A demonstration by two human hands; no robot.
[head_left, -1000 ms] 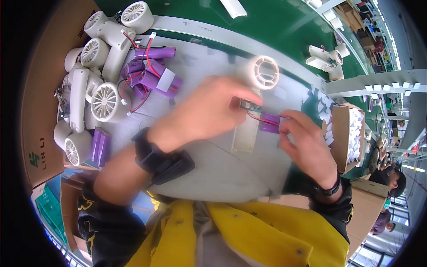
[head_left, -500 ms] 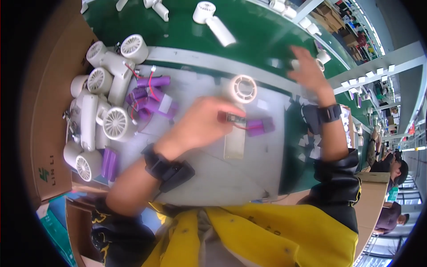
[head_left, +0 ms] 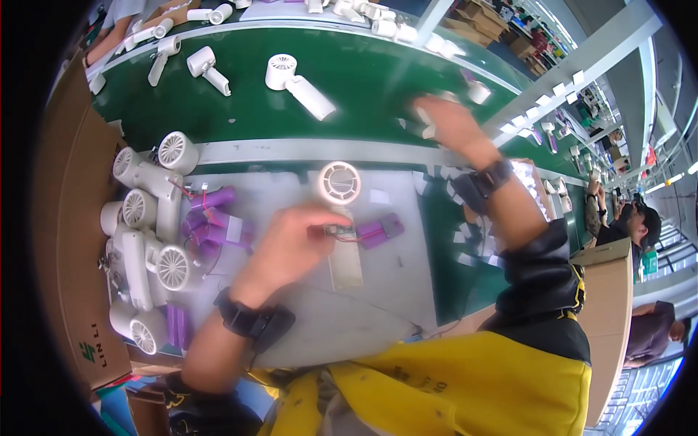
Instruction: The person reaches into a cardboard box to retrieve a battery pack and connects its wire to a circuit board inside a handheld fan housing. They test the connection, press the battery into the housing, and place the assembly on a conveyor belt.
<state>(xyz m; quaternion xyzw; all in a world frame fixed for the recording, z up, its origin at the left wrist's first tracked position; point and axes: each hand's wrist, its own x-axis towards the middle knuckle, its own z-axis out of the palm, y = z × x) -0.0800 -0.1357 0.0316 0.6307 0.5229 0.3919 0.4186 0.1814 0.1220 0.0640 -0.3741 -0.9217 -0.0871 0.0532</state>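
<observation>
My left hand (head_left: 291,243) is closed, pinching a small circuit board (head_left: 339,230) over an opened white handheld fan. The fan's round head (head_left: 339,182) points away from me, and its handle (head_left: 346,267) lies toward me on the work mat. Red wires run from the board to a purple battery pack (head_left: 380,230) just right of the handle. Over the green belt, my right hand (head_left: 452,125) is blurred. Its fingers curl around a white piece (head_left: 427,131), seemingly part of a fan, mostly hidden by the hand.
White fans (head_left: 173,267) are heaped at the left beside purple batteries (head_left: 222,227) and a cardboard box wall (head_left: 62,218). More fans (head_left: 309,97) lie on the green belt (head_left: 247,109) beyond a metal rail (head_left: 254,151). White paper pieces (head_left: 465,232) scatter at right. Co-workers sit farther right.
My view has shifted, so the bench appears lower and further left. My right hand has gone from spread fingers to curled around the white piece. My left hand stays at the circuit board.
</observation>
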